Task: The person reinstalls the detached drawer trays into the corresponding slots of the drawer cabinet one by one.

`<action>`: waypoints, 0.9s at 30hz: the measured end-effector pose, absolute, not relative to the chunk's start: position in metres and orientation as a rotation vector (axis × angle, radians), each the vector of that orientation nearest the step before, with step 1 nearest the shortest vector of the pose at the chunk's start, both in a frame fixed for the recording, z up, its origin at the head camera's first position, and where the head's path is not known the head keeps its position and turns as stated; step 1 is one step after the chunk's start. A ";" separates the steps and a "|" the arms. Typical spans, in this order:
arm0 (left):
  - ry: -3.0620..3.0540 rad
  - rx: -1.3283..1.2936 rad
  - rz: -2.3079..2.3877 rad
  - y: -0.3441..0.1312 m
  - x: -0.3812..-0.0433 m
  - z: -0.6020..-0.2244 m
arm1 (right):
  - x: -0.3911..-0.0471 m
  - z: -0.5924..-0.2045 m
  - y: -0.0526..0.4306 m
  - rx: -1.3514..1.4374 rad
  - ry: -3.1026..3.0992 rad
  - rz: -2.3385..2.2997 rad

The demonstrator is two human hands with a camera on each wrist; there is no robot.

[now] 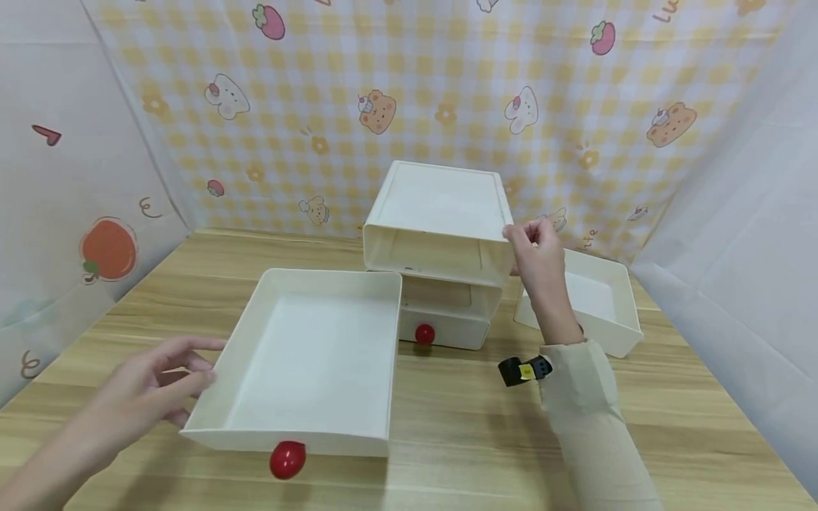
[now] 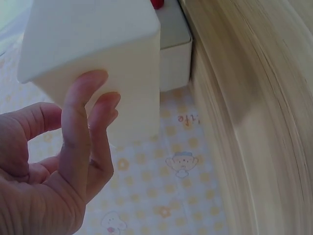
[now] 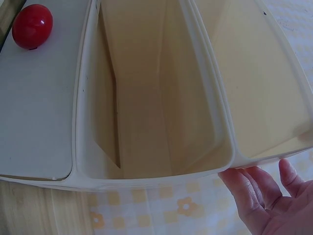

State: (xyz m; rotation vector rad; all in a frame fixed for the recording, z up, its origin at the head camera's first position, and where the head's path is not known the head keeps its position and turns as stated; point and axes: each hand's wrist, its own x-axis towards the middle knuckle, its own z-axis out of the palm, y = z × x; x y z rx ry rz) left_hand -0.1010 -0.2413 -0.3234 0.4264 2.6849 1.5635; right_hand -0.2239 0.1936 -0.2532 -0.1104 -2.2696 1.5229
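Observation:
A white drawer (image 1: 313, 355) with a red round knob (image 1: 287, 460) on its front is raised off the table, left of the white cabinet (image 1: 447, 202). My left hand (image 1: 150, 394) holds it by the left wall. In the left wrist view, bent fingers (image 2: 78, 107) press against its outside; one fingertip is hidden. My right hand (image 1: 538, 248) touches the cabinet's upper right front edge. In the right wrist view, its fingers (image 3: 261, 188) lie against the outer side wall. The upper two slots are hollow. A drawer with a red knob (image 1: 424, 334) fills the lowest slot.
A second white drawer (image 1: 594, 298) sits on the wooden table (image 1: 460, 411), right of the cabinet. Behind stands a yellow checked cloth backdrop (image 1: 447, 85), with pale cloth walls (image 1: 57, 213) at the sides. A black strap (image 1: 525, 370) hangs by my right wrist.

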 end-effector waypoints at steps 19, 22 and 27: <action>2.589 0.445 1.574 -0.184 -0.108 -0.309 | -0.225 -0.253 0.195 -0.074 -2.275 1.518; 2.563 0.446 1.597 -0.177 -0.108 -0.307 | -0.225 -0.253 0.195 -0.076 -2.276 1.519; 2.511 0.472 1.624 -0.165 -0.108 -0.304 | -0.225 -0.253 0.195 -0.080 -2.269 1.528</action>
